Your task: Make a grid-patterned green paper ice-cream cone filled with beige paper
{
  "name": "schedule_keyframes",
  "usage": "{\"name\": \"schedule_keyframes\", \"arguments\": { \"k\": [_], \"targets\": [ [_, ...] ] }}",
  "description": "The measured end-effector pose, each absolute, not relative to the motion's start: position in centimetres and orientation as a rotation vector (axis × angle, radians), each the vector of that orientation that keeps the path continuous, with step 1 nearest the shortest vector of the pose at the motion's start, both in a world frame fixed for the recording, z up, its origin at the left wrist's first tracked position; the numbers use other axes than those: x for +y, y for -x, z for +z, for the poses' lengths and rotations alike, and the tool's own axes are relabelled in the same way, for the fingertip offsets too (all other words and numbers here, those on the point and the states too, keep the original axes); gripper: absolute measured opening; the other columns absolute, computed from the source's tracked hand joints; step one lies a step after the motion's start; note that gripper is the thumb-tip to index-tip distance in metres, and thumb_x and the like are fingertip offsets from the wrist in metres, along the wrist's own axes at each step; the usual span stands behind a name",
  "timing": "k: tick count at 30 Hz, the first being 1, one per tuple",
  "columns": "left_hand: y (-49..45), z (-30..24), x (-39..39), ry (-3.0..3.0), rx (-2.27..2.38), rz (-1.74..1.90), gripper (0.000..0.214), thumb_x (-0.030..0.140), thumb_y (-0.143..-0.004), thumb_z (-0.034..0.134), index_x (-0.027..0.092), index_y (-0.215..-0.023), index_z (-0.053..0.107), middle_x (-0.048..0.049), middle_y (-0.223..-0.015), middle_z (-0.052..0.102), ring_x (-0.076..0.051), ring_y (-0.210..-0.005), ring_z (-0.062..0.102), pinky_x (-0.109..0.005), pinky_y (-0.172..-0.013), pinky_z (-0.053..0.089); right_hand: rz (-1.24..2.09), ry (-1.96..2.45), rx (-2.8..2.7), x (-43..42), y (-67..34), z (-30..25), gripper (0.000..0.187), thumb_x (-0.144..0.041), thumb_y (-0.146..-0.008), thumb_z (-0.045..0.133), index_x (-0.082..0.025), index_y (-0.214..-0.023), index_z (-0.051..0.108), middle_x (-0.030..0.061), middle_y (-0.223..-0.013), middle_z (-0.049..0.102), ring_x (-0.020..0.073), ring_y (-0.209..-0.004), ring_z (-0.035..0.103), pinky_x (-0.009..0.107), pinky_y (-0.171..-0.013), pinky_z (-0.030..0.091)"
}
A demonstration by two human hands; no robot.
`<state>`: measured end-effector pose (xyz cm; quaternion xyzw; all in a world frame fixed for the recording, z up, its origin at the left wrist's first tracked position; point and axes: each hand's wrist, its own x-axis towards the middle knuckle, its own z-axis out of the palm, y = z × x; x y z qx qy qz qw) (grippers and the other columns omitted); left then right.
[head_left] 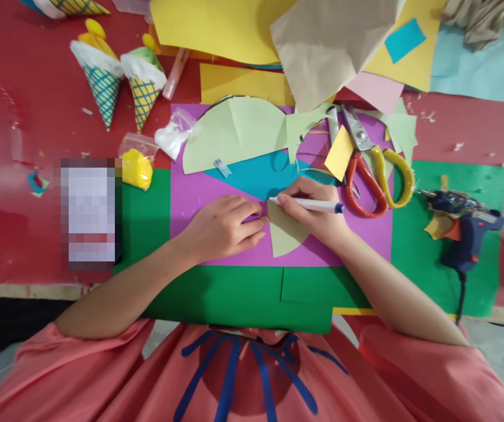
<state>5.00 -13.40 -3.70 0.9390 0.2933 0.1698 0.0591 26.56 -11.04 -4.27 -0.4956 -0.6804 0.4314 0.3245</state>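
My right hand (316, 208) is closed around a white marker (320, 205) with a blue end, its tip at the top corner of a pale green paper wedge (285, 232). Lying flat with fingers spread, my left hand (230, 227) touches the wedge's left edge with its fingertips. Under both hands is a purple sheet (186, 234), with a blue paper piece (252, 173) just beyond them. A large pale green half-round paper (238, 132) lies behind that. Scissors (366, 158) with red and yellow handles rest right of my right hand.
A blue glue gun (467, 234) lies on the green sheet (491, 193) at right, its cord running toward me. Paper ice-cream cones (102, 85), a bag of yellow material (136, 168) and a blurred-out device (89, 214) are at left. Brown paper (326, 53) and yellow sheets (217, 29) cover the back.
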Motion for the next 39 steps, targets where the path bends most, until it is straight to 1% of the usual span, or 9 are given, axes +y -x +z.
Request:
{"name": "schedule_keyframes", "arguments": {
  "k": [7, 14, 18, 22, 24, 28, 39],
  "targets": [
    [-4.98, -3.68, -13.44, -2.808, 0.905, 0.518, 0.018, 0.024, -0.089, 0.056, 0.016, -0.098, 0.07, -0.0071, -0.096, 0.069, -0.021, -0.091, 0.062, -0.035, -0.081, 0.052, 1.111, 1.292, -1.814, -11.05, -26.59, -4.31, 0.021, -0.029, -0.083, 0.063, -0.015, -0.068, 0.061, -0.0015, -0.059, 0.06, 0.007, -0.053, 0.048, 0.022, -0.051, 0.035],
    [-4.86, -3.78, -13.31, -2.778, 1.049, 0.553, 0.017, 0.021, -0.089, 0.054, 0.015, -0.094, 0.07, -0.0067, -0.096, 0.069, -0.02, -0.092, 0.063, -0.034, -0.083, 0.053, 1.124, 1.304, -1.83, -11.06, -26.56, -4.2, 0.022, -0.029, -0.083, 0.062, -0.014, -0.067, 0.062, -0.0004, -0.058, 0.06, 0.0077, -0.053, 0.048, 0.023, -0.052, 0.035],
    [-4.97, -3.8, -13.23, -2.751, 1.139, 0.543, 0.02, 0.018, -0.09, 0.053, 0.013, -0.1, 0.069, -0.0086, -0.099, 0.068, -0.021, -0.091, 0.062, -0.035, -0.082, 0.053, 1.134, 1.301, -1.844, -11.04, -26.64, -4.17, 0.022, -0.029, -0.083, 0.061, -0.014, -0.066, 0.062, -0.0002, -0.058, 0.059, 0.008, -0.054, 0.048, 0.023, -0.052, 0.036],
    [-5.07, -3.82, -13.25, -2.732, 1.185, 0.504, 0.03, 0.018, -0.092, 0.05, 0.011, -0.118, 0.064, -0.011, -0.102, 0.065, -0.022, -0.094, 0.06, -0.037, -0.083, 0.053, 1.142, 1.293, -1.847, -11.03, -26.7, -4.17, 0.024, -0.029, -0.082, 0.062, -0.015, -0.063, 0.061, -0.0014, -0.056, 0.056, 0.0072, -0.052, 0.044, 0.022, -0.05, 0.033],
    [-5.06, -3.87, -13.27, -2.737, 1.184, 0.472, 0.034, 0.017, -0.092, 0.049, 0.014, -0.123, 0.061, -0.0109, -0.103, 0.064, -0.022, -0.095, 0.059, -0.038, -0.083, 0.053, 1.141, 1.28, -1.854, -11.05, -26.73, -4.19, 0.025, -0.029, -0.083, 0.062, -0.015, -0.063, 0.06, -0.0017, -0.054, 0.055, 0.0068, -0.051, 0.043, 0.022, -0.048, 0.032],
    [-4.91, -4.07, -13.24, -2.739, 1.172, 0.435, 0.034, 0.015, -0.092, 0.048, 0.02, -0.122, 0.063, -0.01, -0.105, 0.06, -0.024, -0.098, 0.057, -0.039, -0.085, 0.052, 1.143, 1.278, -1.863, -11.1, -26.8, -4.26, 0.024, -0.029, -0.083, 0.061, -0.015, -0.063, 0.06, -0.0021, -0.053, 0.053, 0.0066, -0.05, 0.042, 0.022, -0.048, 0.031],
    [-4.7, -4.46, -13.09, -2.679, 1.162, 0.457, 0.034, 0.013, -0.091, 0.048, 0.02, -0.12, 0.064, -0.0101, -0.105, 0.056, -0.024, -0.099, 0.054, -0.04, -0.087, 0.051, 1.193, 1.24, -1.884, -11.2, -27.07, -4.31, 0.028, -0.033, -0.084, 0.061, -0.016, -0.062, 0.056, -0.003, -0.053, 0.05, 0.0065, -0.051, 0.039, 0.022, -0.048, 0.03]
  ]
}}
